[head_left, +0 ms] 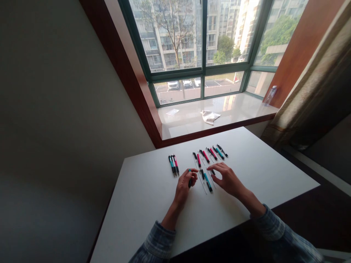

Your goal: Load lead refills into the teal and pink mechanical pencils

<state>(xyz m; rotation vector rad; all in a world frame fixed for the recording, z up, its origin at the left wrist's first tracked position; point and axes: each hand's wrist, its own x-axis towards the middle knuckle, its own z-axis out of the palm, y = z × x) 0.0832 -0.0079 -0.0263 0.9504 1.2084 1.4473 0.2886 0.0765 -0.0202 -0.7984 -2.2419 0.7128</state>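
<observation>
My left hand (185, 186) is closed around a teal and black pen barrel (189, 179), mostly hidden by the fingers. My right hand (226, 178) hovers low over the table with thumb and forefinger apart, beside a small black pen part (213, 171). Between the hands lie a teal pen barrel (207, 182), a black pen part (202, 174) and thin pale refills. Behind them is a row of pens in pieces, among them a red barrel (199, 160) and a teal barrel (220, 153). Three whole-looking pens (173, 165) lie side by side to the left.
The white table (142, 204) reaches up to a tiled window sill (186, 129). On the sill are a crumpled white cloth (210, 117), a flat paper (172, 112) and a clear bottle (270, 96). A curtain (307, 76) hangs at the right.
</observation>
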